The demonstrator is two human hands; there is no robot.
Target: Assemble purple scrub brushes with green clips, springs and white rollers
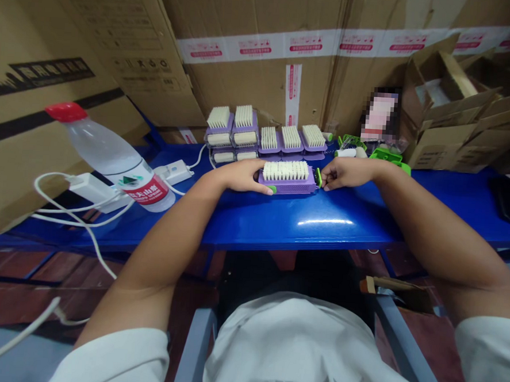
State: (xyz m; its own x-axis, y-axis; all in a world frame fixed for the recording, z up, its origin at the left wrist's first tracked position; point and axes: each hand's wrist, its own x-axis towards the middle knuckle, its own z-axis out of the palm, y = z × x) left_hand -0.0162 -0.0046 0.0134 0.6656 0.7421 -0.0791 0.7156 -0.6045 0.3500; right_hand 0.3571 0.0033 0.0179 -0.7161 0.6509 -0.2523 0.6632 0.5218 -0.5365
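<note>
Both arms reach forward with elbows spread, toward the purple brush, which lies bristles up on the worktop. At the brush's left end the left hand is clamped on it, thumb along the near side; at its right end the right hand curls its fingers beside a green end piece, whether pinching it I cannot tell.

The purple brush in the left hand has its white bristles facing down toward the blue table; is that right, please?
Not quite: the head view shows the purple brush in the left hand with its white bristles facing up, away from the blue table.
</note>
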